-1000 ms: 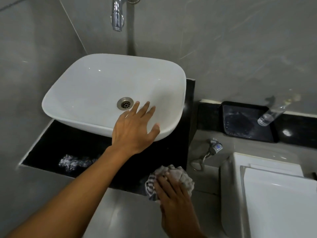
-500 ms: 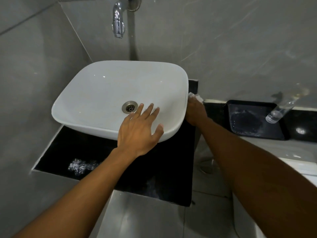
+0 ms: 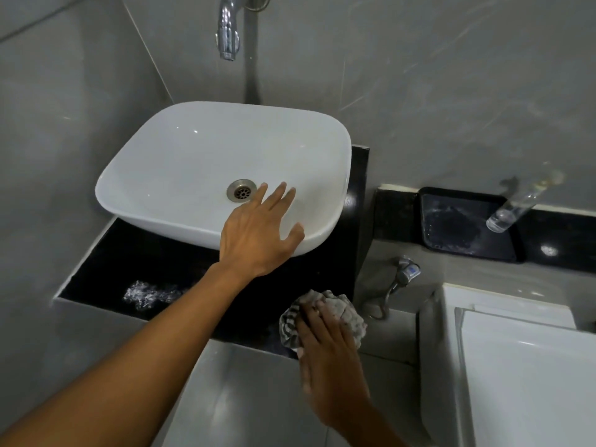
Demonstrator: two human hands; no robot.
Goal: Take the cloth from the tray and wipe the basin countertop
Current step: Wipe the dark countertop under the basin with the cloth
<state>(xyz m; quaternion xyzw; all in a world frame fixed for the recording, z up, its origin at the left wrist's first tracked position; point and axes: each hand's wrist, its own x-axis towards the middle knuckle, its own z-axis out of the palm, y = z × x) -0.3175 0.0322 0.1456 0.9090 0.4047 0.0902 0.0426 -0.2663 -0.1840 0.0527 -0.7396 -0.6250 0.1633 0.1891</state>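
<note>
A white basin [image 3: 193,169] stands on a black countertop [image 3: 106,272]. My left hand [image 3: 258,233] rests flat on the basin's front rim, fingers spread, holding nothing. My right hand [image 3: 329,356] presses a crumpled grey striped cloth [image 3: 338,311] onto the countertop's front right corner. The black tray [image 3: 467,224] lies on a ledge to the right, with nothing in it but wet streaks.
A chrome tap [image 3: 227,30] juts from the wall above the basin. A clear bottle [image 3: 512,208] leans at the tray's right edge. A hose valve [image 3: 406,269] sits below the ledge, and a white toilet tank [image 3: 522,366] fills the lower right. A wet patch [image 3: 148,293] glints on the countertop's left.
My right hand has drawn the cloth back from beside the basin's right side to the countertop's front right corner. The left hand stays on the rim.
</note>
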